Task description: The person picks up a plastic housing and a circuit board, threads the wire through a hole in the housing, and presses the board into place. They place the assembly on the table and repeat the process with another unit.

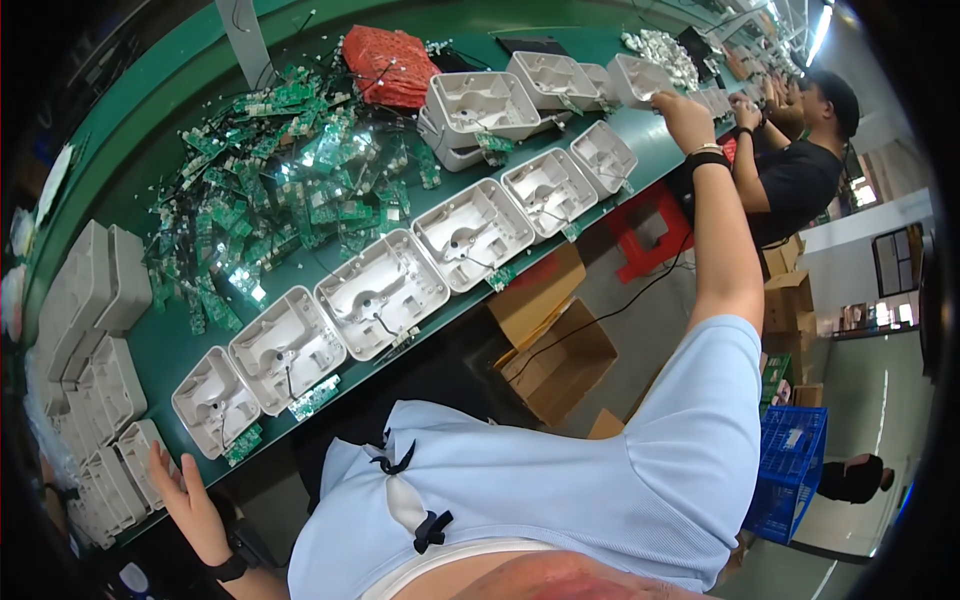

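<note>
One spread hand, the left (195, 508), was left of the pile of circuit boards (290, 180), fingers toward a case (138, 465), contact unclear. In front of the pile, six open cases (385, 290) sat in a row, small boards (317, 397) by their near edges; setting these out seemed the step in hand, and the next move seemed to call for a sure grip. Right of the pile, the right hand (687, 122) reached far out, fingers curled near another case (640, 80); whether they pinched it, I could not tell.
</note>
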The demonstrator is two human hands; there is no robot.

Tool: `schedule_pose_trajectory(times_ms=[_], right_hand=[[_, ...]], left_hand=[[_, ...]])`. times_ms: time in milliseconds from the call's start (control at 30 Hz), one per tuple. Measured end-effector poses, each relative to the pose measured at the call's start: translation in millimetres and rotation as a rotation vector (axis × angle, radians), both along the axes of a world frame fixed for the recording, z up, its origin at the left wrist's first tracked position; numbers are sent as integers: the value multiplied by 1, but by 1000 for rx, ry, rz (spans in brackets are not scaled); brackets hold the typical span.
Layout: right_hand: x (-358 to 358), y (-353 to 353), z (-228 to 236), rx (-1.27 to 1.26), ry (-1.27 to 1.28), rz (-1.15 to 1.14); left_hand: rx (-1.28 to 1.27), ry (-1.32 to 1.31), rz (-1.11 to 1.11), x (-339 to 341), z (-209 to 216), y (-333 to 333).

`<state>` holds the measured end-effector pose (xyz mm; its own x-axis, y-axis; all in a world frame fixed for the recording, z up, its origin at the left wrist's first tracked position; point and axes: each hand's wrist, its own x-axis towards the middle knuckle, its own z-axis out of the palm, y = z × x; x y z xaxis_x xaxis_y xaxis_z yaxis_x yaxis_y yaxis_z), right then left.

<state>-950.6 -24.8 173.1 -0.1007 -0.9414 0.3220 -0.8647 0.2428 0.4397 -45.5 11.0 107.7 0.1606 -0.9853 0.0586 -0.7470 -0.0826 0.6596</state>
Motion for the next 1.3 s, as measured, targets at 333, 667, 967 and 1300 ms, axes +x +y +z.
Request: schedule_pose_trajectory(times_ms=[333, 667, 967, 1300], right_hand=[[1, -57, -19, 82, -77, 70], [-3, -60, -41, 35, -181, 56], [49, 5, -60, -407, -462, 26], [186, 59, -72, -262, -889, -105]], left_hand=[[159, 22, -35, 14, -19, 9], [294, 303, -10, 4, -15, 5], [286, 407, -14, 2, -17, 3], [295, 459, -103, 19, -27, -8]])
